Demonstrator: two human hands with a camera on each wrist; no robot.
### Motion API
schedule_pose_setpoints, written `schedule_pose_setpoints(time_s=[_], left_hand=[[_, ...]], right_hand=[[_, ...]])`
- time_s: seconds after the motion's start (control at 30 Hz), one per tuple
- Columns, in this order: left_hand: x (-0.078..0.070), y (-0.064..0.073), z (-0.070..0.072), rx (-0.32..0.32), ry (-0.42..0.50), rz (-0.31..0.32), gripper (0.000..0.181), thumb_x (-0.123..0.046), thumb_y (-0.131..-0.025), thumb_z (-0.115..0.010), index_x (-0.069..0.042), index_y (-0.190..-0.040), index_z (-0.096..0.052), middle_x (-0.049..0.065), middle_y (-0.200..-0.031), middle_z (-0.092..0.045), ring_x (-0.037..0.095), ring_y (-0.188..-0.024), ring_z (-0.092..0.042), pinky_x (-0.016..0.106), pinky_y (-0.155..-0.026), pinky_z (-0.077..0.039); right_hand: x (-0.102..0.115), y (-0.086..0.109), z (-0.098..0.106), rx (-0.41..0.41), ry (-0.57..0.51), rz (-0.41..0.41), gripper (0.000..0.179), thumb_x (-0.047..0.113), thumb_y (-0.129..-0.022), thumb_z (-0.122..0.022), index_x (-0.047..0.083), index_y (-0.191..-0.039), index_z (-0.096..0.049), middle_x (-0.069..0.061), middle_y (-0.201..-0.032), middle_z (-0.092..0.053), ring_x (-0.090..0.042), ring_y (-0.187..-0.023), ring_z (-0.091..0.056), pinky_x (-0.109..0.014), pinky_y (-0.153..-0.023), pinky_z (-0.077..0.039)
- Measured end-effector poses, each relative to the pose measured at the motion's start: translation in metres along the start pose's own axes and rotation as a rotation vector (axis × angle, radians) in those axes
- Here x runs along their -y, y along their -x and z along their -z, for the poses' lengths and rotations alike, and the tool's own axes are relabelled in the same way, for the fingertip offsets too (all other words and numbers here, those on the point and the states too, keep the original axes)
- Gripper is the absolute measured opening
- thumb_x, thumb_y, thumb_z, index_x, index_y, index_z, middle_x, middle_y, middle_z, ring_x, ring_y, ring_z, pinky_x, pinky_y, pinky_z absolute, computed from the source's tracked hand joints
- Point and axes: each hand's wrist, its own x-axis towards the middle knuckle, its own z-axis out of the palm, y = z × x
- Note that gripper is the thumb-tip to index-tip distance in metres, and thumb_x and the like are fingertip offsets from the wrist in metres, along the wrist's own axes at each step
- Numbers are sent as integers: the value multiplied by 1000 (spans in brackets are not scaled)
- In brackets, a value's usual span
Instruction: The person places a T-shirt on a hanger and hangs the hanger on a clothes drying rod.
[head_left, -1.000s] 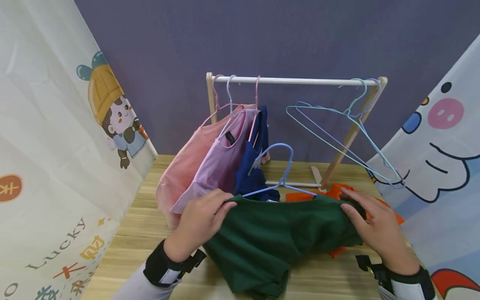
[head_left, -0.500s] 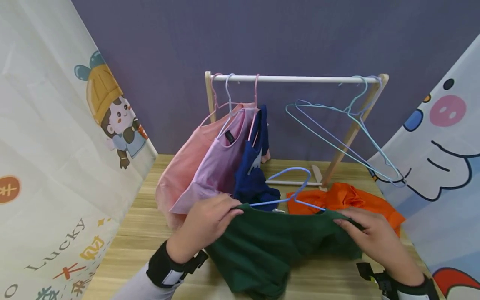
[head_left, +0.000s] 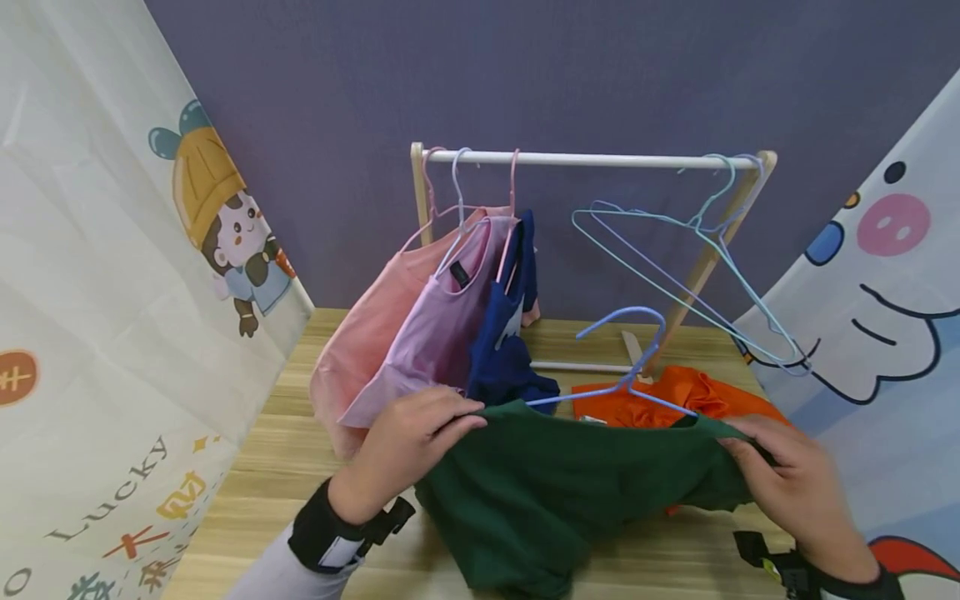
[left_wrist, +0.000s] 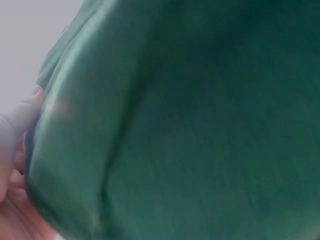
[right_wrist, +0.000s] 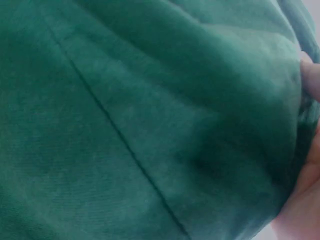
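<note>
A dark green shirt (head_left: pixel 577 475) is held up by both shoulders above the table. My left hand (head_left: pixel 408 437) pinches its left shoulder between thumb and fingers. On the other side, my right hand (head_left: pixel 795 475) grips the right shoulder. A blue hanger (head_left: pixel 637 367) sits inside the neckline, its hook and sloping arms showing above the collar while its lower part is hidden by cloth. Green fabric (left_wrist: pixel 175 125) fills most of the left wrist view. In the right wrist view, a seam runs across the shirt (right_wrist: pixel 125 125) beside the fingers.
Behind stands a rack with a white rail (head_left: pixel 600 159). Pink (head_left: pixel 360 342), lilac (head_left: pixel 427 333) and navy (head_left: pixel 502 367) garments hang at its left. A mint hanger (head_left: pixel 645 217) and a lilac one hang bare at right. An orange garment (head_left: pixel 690 387) lies on the wooden table (head_left: pixel 277 483).
The blue hanger's hook first dipped and shifted right, then rose and went farther right. Lately my right hand has moved right with its shoulder of the shirt, stretching the collar wider; my left hand stays nearly still.
</note>
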Motion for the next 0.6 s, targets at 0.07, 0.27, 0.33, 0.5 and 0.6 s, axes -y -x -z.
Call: schedule_pose_setpoints(time_s=[0.07,0.27,0.33,0.5,0.6], left_hand=[[3,-4,1,-25,48,34,14,-20,-86,-64,-15,-98,-69,-5,-87,-68,1,-83,-56,24,-74,-53],[14,-30,3,-81,95,365,20,-34,-88,-62,-16,-94,-68,-7,-80,-63,2,-74,-52,25,-66,-51],[16,-41,3,-31,78,480,33,-45,-86,-61,-16,-101,-67,-7,-85,-62,4,-76,-52,27,-68,-51],[17,-64,-1,162,-6,628,54,-57,-83,-59,-15,-117,-61,-3,-99,-63,8,-88,-54,34,-82,-51],[18,-72,-4,225,-50,634,46,-47,-85,-61,-12,-114,-62,1,-99,-65,12,-88,-56,37,-84,-51]], right_hand=[[-1,1,7,-22,1,-21,30,-19,-71,-61,-1,-94,-69,9,-96,-67,-4,-79,-59,-8,-75,-44],[-2,3,30,-80,61,-97,24,-17,-73,-62,-3,-91,-69,17,-93,-65,-1,-69,-56,-9,-64,-43],[-1,5,38,-85,79,-126,21,-15,-75,-62,-3,-91,-68,17,-88,-63,0,-63,-53,-11,-56,-41],[-3,9,54,-122,62,-150,15,-17,-77,-59,-8,-88,-66,17,-83,-63,1,-55,-48,-13,-47,-35],[-3,14,61,-140,108,-223,14,-15,-79,-58,-10,-89,-66,22,-86,-61,3,-59,-49,-10,-51,-36]])
